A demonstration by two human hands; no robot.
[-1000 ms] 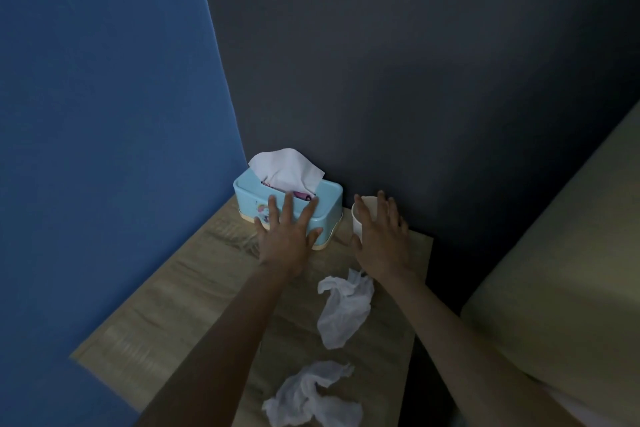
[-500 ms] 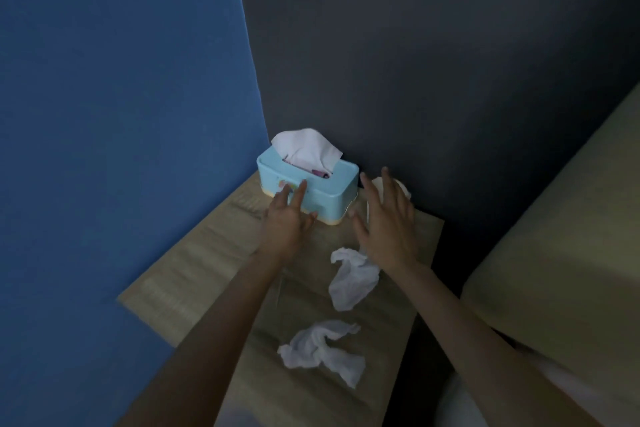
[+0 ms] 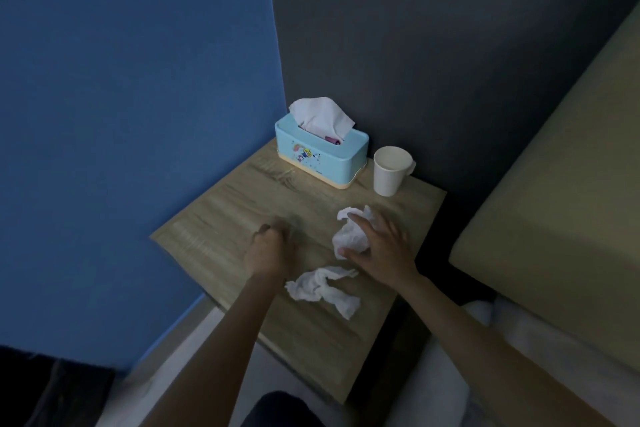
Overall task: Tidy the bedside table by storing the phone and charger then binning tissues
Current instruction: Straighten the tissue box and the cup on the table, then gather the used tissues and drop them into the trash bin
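Bedside table [image 3: 225,218]: tissue box [image 3: 322,159] at far corner; cup [image 3: 389,172] just right of it. Far crumpled tissue [image 3: 349,236] mid-table, within right hand [image 3: 384,250]. Near crumpled tissue [image 3: 323,288] just before it, between the wrists. Left hand [image 3: 268,250] left of both. Bed [image 3: 554,201] right of table.

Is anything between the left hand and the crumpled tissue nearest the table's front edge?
Nothing visible: only bare table lies between the left hand and the near tissue. The right hand grips the far tissue, behind that path; tissue box and cup stand at the back.
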